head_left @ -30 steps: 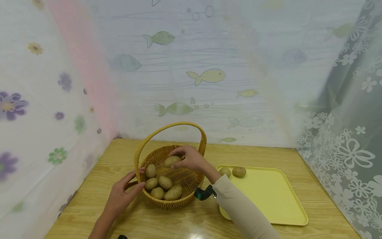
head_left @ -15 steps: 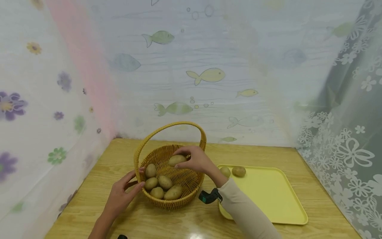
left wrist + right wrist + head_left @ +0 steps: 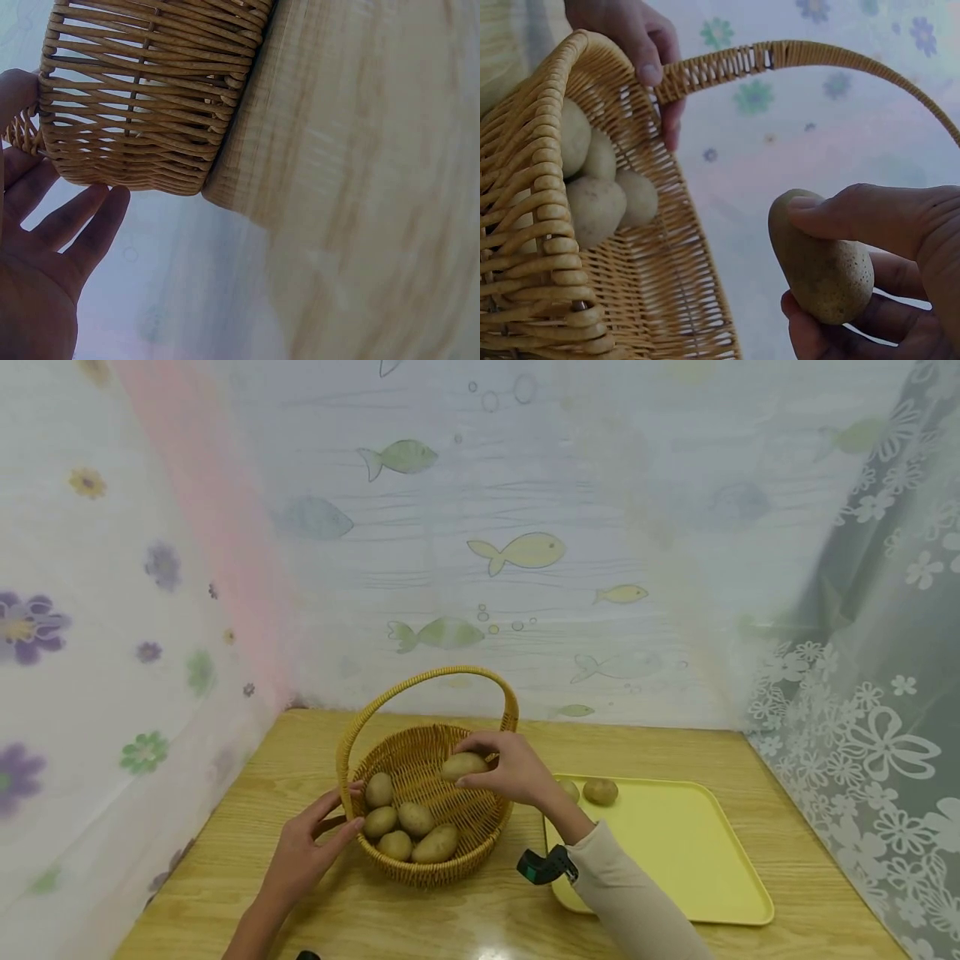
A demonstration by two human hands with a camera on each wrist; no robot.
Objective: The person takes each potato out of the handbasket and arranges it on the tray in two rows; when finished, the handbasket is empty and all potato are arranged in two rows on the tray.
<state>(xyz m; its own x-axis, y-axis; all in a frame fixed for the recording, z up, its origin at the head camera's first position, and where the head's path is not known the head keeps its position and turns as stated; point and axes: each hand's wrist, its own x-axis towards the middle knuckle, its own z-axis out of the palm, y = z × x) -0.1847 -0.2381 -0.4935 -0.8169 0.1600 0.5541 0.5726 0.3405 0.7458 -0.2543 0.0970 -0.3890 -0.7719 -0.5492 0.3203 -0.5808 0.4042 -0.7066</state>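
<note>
My right hand (image 3: 513, 770) pinches a potato (image 3: 463, 767) between thumb and fingers, over the right side of the wicker basket (image 3: 480, 852). In the right wrist view this potato (image 3: 821, 262) is up at the level of the basket's rim, apart from the wicker. My left hand (image 3: 303, 852) grips the basket's left rim at the foot of its handle (image 3: 343, 760); in the left wrist view its fingers (image 3: 97, 225) spread along the woven wall. Several potatoes (image 3: 415, 819) lie together in the left and front of the basket.
To the right of the basket, a yellow tray (image 3: 675, 860) lies on the wooden table (image 3: 465, 910). Two potatoes rest at its far left corner, one brownish potato (image 3: 601, 791) and one partly behind my right wrist. Printed curtains (image 3: 525, 693) hang along the table's back and sides.
My right hand has moved right and slightly down in the head view, carrying the potato from mid-basket toward the right rim. The left hand and basket have stayed put.
</note>
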